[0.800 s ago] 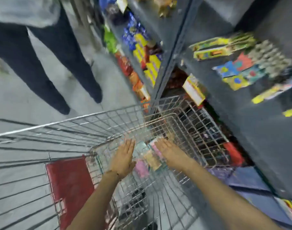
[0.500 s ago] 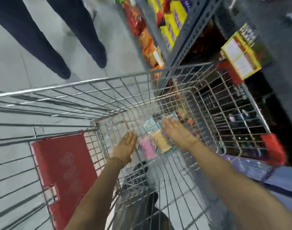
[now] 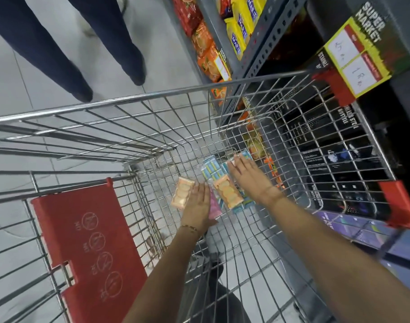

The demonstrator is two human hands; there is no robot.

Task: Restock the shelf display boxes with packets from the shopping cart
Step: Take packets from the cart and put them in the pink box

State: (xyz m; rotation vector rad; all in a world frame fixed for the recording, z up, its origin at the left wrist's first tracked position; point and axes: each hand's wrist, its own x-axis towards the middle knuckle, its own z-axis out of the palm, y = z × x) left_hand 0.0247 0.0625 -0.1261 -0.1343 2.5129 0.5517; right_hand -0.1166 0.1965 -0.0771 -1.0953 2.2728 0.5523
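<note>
Both my arms reach down into the wire shopping cart (image 3: 138, 99). On its floor lie several flat packets: an orange one (image 3: 182, 193) at the left, a second orange one (image 3: 227, 191), a blue one (image 3: 212, 169) and a pink one (image 3: 214, 206). My left hand (image 3: 198, 207) lies flat with fingers extended, between the left orange packet and the pink one, partly over the pink packet. My right hand (image 3: 248, 176) is spread over the blue packets at the right of the pile. Neither hand has lifted a packet.
A red child-seat flap (image 3: 87, 241) hangs at the cart's left rear. Grey shelving (image 3: 257, 43) with yellow and orange biscuit packs stands at the upper right, with a yellow price tag (image 3: 355, 59). Another person's dark-trousered legs (image 3: 66, 47) stand just beyond the cart's front.
The camera has tilted down toward the cart floor. Both hands have dropped lower onto the packets, and the left hand now rests beside an orange packet.
</note>
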